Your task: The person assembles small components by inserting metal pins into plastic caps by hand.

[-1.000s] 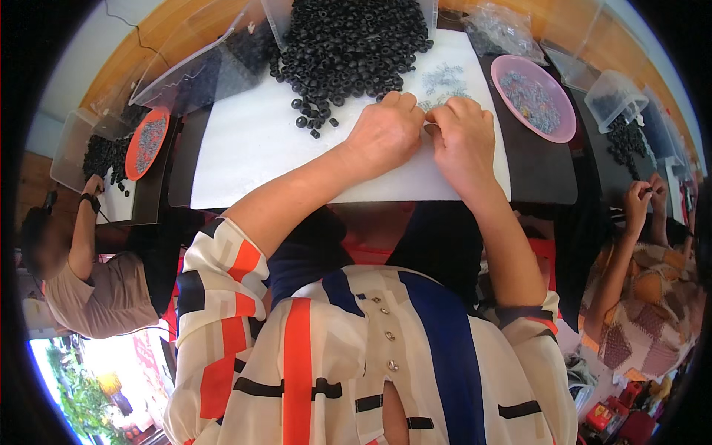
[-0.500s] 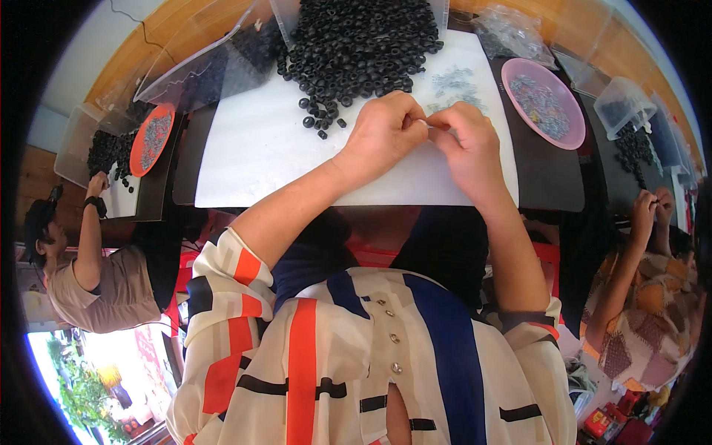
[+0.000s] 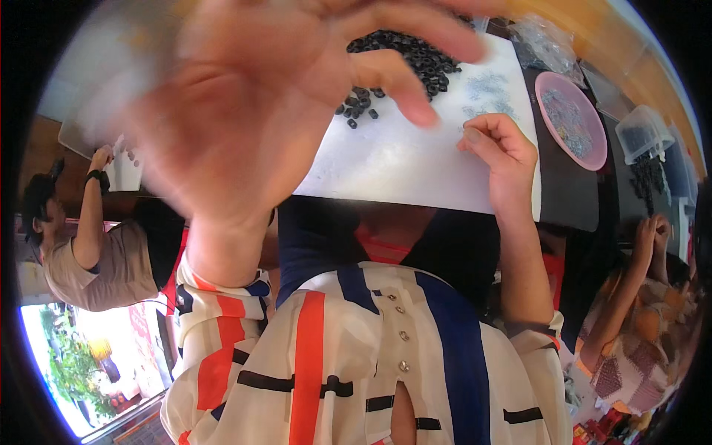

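My left hand (image 3: 245, 111) is raised close to the camera, palm showing and fingers spread. Nothing can be seen in it, and it is partly smeared by motion. Over the right part of a white board (image 3: 408, 167), my right hand (image 3: 508, 152) has its thumb and fingers pinched together; whatever may be between them is too small to make out. A heap of small black ring-shaped parts (image 3: 415, 63) lies at the far side of the board, partly behind my left hand. Small clear-grey pieces (image 3: 491, 93) are scattered just beyond my right hand.
A pink plate (image 3: 595, 142) of small greyish pieces stands on the dark table (image 3: 567, 196) right of the board, near a clear plastic bag (image 3: 545, 41). One person (image 3: 111, 267) works at the left, another (image 3: 630, 341) at the right beside a clear container (image 3: 641, 133).
My hands were together over the board. The left has come away, up toward the camera, and opened; the right stays over the board, pinched. The view has shifted slightly.
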### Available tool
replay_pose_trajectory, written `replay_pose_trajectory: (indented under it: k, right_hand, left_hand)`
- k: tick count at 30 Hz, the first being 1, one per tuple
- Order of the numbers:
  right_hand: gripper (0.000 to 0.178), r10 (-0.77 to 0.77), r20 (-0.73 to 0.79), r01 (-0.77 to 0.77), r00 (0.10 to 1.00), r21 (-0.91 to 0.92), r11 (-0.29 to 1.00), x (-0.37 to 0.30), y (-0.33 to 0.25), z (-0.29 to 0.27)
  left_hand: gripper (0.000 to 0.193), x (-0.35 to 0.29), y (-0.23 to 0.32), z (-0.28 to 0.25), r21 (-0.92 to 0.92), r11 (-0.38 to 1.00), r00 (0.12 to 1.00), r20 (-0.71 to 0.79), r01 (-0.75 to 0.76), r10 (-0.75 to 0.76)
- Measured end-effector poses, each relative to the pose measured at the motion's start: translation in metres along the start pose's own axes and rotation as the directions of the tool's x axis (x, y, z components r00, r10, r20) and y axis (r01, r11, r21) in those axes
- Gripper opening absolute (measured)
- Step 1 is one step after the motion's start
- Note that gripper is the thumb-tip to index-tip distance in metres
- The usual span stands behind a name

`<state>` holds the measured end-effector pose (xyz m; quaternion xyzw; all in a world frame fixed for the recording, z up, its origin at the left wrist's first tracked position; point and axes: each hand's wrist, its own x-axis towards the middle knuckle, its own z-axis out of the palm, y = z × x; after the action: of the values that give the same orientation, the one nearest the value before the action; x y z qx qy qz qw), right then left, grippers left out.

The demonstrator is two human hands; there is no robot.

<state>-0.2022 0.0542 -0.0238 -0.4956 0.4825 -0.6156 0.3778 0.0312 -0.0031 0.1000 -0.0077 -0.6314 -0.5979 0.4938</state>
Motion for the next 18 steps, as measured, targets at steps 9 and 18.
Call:
replay_pose_trajectory:
  k: [9,18]
  right_hand:
    - [0.01,0.085,0.028,-0.084,0.996,-0.039,0.996,0.007,-0.005,0.001]
    - [0.009,0.069,0.021,-0.068,0.997,-0.066,0.995,-0.018,-0.006,-0.003]
  left_hand:
    - [0.06,0.013,0.021,-0.007,0.05,0.993,0.993,0.064,-0.104,0.101]
    - [0.061,0.026,0.04,-0.042,0.252,0.92,0.937,0.259,-0.3,0.235]
